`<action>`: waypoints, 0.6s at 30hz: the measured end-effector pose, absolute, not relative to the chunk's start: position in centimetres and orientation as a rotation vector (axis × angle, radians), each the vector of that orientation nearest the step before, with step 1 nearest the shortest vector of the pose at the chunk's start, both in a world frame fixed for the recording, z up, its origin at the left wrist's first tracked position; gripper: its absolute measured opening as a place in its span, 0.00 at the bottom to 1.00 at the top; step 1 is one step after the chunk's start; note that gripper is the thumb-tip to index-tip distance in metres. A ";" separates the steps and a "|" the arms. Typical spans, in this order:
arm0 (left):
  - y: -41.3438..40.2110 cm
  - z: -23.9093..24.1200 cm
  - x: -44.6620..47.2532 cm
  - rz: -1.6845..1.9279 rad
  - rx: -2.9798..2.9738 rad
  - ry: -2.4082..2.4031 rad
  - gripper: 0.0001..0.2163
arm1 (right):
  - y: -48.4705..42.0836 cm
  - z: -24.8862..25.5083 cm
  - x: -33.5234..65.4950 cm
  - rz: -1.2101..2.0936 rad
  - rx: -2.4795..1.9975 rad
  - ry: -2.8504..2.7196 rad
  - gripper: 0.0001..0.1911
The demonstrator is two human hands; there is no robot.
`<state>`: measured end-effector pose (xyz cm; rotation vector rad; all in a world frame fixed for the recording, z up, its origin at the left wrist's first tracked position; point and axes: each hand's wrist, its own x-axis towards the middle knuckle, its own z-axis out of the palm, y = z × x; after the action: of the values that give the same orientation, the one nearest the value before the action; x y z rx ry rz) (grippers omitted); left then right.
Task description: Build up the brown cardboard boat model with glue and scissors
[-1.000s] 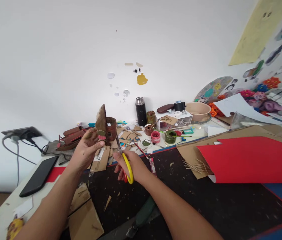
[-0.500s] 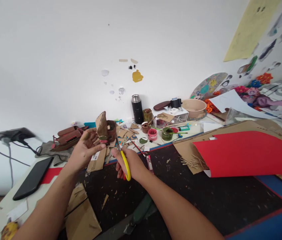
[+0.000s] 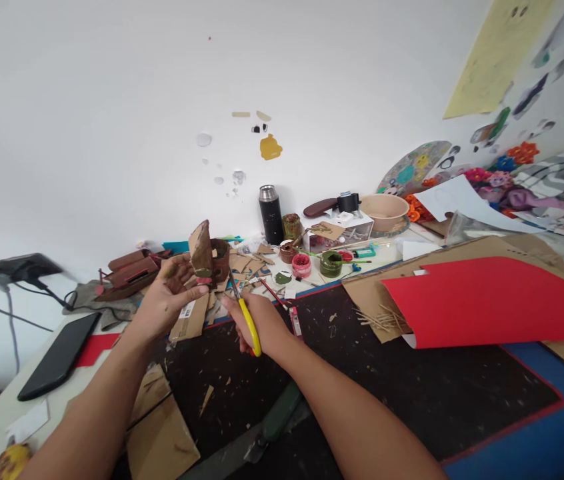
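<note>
Head view: our left hand (image 3: 169, 300) grips a small brown cardboard model (image 3: 207, 257), raised clear of the tabletop (image 3: 412, 393) and tilted, seemingly to present its lower edge to the blades; our right hand (image 3: 262, 323) is clenched through the yellow-handled scissors (image 3: 248, 317), tips pointing up just beside the model; cardboard scraps (image 3: 252, 263) lie beyond it; paint pots (image 3: 331, 264) and a dark flask (image 3: 271, 213) stand near the wall, probably kept within reach; a red sheet (image 3: 487, 300) lies to our right.
</note>
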<state>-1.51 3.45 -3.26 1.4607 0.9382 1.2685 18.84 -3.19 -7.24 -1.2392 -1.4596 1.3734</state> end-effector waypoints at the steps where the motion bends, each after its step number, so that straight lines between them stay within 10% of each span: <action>1: 3.4 -3.2 -1.5 1.268 1.464 0.934 0.31 | -3.2 -7.3 18.8 1.371 -1.242 -1.457 0.31; 18: 2.5 -1.7 -1.1 1.169 1.632 0.955 0.30 | -3.4 -6.4 18.8 1.277 -1.372 -1.554 0.27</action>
<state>-1.13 2.48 -1.68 1.6324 0.9555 1.1691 18.82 -3.39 -6.43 -1.3716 -1.5544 1.2769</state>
